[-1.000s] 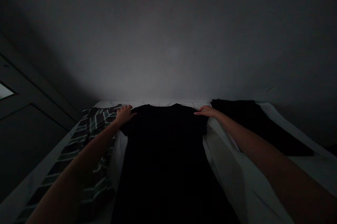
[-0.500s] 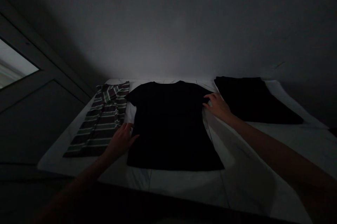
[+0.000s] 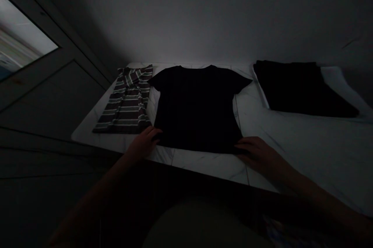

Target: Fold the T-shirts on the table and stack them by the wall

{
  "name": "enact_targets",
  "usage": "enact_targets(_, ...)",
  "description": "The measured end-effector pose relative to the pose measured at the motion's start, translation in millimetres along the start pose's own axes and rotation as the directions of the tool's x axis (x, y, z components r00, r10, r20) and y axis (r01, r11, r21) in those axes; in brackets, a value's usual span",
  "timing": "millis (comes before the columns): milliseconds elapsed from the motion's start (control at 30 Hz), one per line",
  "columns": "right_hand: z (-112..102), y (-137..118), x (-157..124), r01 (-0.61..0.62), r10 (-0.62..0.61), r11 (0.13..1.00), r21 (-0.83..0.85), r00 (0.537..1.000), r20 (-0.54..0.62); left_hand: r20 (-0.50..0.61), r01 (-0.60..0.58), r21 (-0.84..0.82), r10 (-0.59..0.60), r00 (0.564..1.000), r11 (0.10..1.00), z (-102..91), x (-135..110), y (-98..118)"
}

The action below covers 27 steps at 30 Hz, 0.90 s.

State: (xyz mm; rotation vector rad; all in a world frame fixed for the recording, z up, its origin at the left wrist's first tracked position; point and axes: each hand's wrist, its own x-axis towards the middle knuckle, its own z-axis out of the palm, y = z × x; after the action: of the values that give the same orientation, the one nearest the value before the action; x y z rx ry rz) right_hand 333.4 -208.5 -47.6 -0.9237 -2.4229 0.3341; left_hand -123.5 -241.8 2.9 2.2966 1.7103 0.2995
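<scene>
shirt hem [image 3: 198,149] at our left hand [image 3: 144,143] and right hand [image 3: 253,153], both open, not gripping; a hasty drag could wrinkle it

This looks like a private home, though the room cannot be told for certain. Across the middle of the frame runs a counter [image 3: 210,164] of white, grey-veined slabs with visible seams. Everyday clothes lie on it: a black T-shirt [image 3: 198,104] in the centre, a striped garment [image 3: 128,102] to its left and a dark folded garment [image 3: 300,89] to its right. A plain pale wall [image 3: 186,19] rises behind. At upper left, a glazed pane [image 3: 20,34] in a dark frame glows bright, above a dark panel [image 3: 49,96]. The room is dimly lit.
</scene>
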Motion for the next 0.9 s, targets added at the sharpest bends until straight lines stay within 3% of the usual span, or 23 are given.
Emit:
enact_targets(167,-2,-1,-2,0.042,-0.042,0.998,-0.054,0.999,0.000,0.071,0.009,0.150,-0.020,0.997,0.989,-11.8,3,10)
enact_targets(367,-10,7,-8,0.031,-0.027,0.994,-0.107,0.999,0.040,0.148,0.033,0.127,-0.052,0.988,0.991,-31.2,-3,-9)
enact_targets(500,-12,5,-2,0.092,-0.075,0.977,-0.192,0.993,0.096,0.046,0.051,0.297,-0.067,0.997,0.954,-29.2,-3,-2)
enact_targets(667,-8,-5,11,0.094,-0.073,0.947,-0.307,0.994,0.080,-0.054,-0.065,0.454,0.100,0.994,0.889,-8.0,14,14)
enact_targets(767,-8,-3,15,0.143,-0.117,0.937,-0.319,0.988,0.099,-0.101,-0.064,0.470,0.126,0.987,0.881,-4.6,19,8)
enact_targets(900,-13,7,7,0.164,-0.125,0.932,-0.323,0.983,0.138,-0.232,-0.021,0.430,0.132,0.964,0.903,-13.8,6,-16)
